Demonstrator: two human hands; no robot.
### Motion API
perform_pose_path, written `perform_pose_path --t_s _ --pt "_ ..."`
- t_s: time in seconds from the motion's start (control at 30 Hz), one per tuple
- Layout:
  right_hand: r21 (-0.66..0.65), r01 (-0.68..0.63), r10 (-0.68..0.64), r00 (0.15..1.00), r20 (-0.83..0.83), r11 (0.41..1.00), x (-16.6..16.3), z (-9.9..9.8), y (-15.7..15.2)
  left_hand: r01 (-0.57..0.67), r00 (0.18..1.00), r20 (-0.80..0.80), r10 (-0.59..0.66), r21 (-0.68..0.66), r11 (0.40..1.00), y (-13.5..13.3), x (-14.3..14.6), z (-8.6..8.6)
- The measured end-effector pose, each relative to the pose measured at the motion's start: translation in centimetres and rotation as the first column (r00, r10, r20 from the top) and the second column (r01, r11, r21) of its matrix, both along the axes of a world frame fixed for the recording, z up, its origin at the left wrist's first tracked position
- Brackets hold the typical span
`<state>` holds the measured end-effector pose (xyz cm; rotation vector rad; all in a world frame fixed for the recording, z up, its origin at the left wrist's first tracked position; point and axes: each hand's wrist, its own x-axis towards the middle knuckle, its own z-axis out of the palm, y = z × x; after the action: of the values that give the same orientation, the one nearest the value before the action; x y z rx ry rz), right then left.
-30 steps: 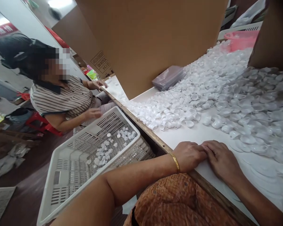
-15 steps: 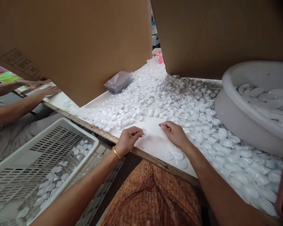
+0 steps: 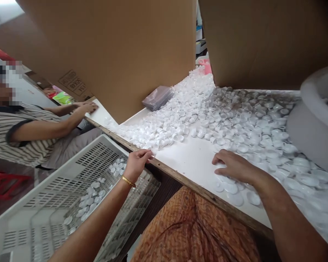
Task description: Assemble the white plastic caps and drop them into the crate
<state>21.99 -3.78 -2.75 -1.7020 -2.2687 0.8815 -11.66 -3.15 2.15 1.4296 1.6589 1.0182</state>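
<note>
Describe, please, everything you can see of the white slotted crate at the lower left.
The white slotted crate looks like moulded plastic, rectangular, with walls and floor pierced by rows of slots. It sits tilted below the table edge, beside the person's lap, and appears to rest on a second, similar crate. A loose scatter of small white caps lies on its floor; most of the floor is bare. The left hand hovers above its far corner, fingers pinched, without touching it.

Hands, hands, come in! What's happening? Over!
Left hand over the crate, fingers pinched, contents hidden. Right hand flat on white lids. Nothing blocking.
</note>
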Motion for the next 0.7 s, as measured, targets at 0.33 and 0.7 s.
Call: perform_pose_path --t_s 0.33,0.7 --pt "0.068 -0.037 0.033 0.998 0.054 0.997 -0.3 -1.2 0.1 -0.108 0.99 -0.087 0.114 0.064 0.992 0.1 -2.1 0.2" --pt "-0.041 -0.026 0.028 0.997 0.07 0.999 0.3 1.4 -0.8 -0.236 0.769 -0.62 0.154 -0.051 0.97 -0.4 -7.2 0.7"
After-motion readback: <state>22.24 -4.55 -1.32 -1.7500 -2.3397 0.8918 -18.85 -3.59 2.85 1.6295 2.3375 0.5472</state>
